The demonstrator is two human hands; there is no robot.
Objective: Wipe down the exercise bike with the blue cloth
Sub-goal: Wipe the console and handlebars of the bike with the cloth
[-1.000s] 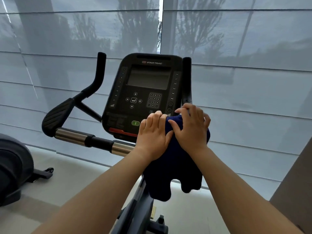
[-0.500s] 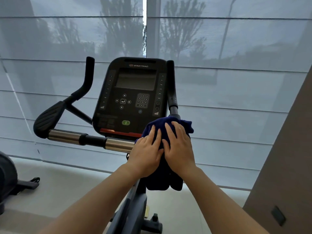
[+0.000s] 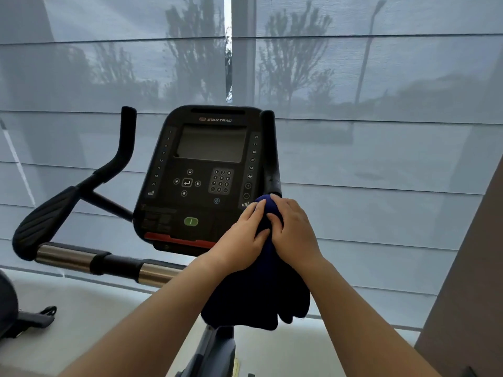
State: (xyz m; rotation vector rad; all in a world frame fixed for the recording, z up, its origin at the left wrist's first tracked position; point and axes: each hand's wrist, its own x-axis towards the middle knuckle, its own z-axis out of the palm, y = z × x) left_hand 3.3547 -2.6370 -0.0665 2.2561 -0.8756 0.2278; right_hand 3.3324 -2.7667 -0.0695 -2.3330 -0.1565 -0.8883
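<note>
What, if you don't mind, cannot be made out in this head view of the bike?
In the head view:
- the right handlebar below its upright: hidden by the blue cloth, left hand and right hand.
- the bike frame lower down: cut off by the bottom edge.
- the label print on the console: too small and blurred.
- the machine at left: cut off by the left edge.
</note>
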